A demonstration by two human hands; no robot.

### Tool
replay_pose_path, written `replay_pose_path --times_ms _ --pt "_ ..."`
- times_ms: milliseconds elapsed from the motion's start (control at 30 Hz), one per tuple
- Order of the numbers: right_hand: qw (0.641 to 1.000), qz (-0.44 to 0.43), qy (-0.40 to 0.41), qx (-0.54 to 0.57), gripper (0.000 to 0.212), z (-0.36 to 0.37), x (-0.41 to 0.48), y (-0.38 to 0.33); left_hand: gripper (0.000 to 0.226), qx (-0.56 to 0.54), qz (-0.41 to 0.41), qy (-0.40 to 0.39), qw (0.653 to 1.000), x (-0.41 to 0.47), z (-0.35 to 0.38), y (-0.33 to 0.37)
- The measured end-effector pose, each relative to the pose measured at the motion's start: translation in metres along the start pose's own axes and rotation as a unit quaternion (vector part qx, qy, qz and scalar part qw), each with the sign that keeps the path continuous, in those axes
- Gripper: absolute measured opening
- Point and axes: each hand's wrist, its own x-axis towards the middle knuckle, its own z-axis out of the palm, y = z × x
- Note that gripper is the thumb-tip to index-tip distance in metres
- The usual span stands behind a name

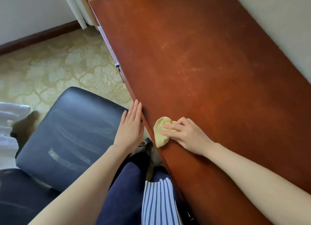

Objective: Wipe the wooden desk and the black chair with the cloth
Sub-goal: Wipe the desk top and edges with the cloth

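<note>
I'm wiping the worktop (202,56). My right hand (186,135) presses the yellow cloth (160,132) down near its 7 o'clock edge, fingers spread. My left hand (130,129) lies flat, fingers together, along that edge. Next I'd sweep toward the pale marks at 1 o'clock. The black chair (70,127) still looks streaked.

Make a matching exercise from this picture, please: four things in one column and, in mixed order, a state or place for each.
1 cloth
2 left hand
3 black chair
4 wooden desk

a pale streaks on seat
b under the right hand
c light specks on top
d flat, beside the desk edge

Pairs: 1-b, 2-d, 3-a, 4-c
</note>
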Motion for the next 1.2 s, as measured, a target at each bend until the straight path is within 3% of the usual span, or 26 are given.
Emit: replay_pose_path --times_ms 167,300,400,567,733,1033,1200 --pt "0.992 0.124 0.028 0.014 0.032 0.001 0.083 0.01 0.058 -0.001 -0.01 -0.019 1.0 0.01 -0.018 -0.024" --pt "0.953 0.293 0.078 0.027 0.036 0.012 0.139 0.012 0.059 -0.012 -0.014 -0.023 1.0 0.015 -0.029 -0.035" --pt "0.934 0.34 0.104 0.022 0.037 0.022 0.149 0.002 0.059 -0.016 -0.004 -0.018 1.0 0.018 -0.035 -0.04" --pt "0.977 0.203 0.061 0.008 0.036 0.017 0.11 -0.006 0.059 -0.01 -0.002 -0.019 1.0 0.018 -0.037 -0.037" --pt "0.998 0.053 0.002 0.026 0.035 0.005 0.056 -0.003 0.063 0.006 -0.014 -0.044 0.999 0.018 -0.027 -0.021" --pt "0.989 -0.12 -0.079 0.019 0.044 -0.013 -0.031 0.007 0.073 0.136 0.012 -0.132 0.982 0.03 -0.029 0.002" --pt "0.969 -0.224 -0.101 -0.019 0.046 -0.02 -0.017 0.028 0.076 0.183 0.038 -0.176 0.967 0.032 -0.04 0.0"
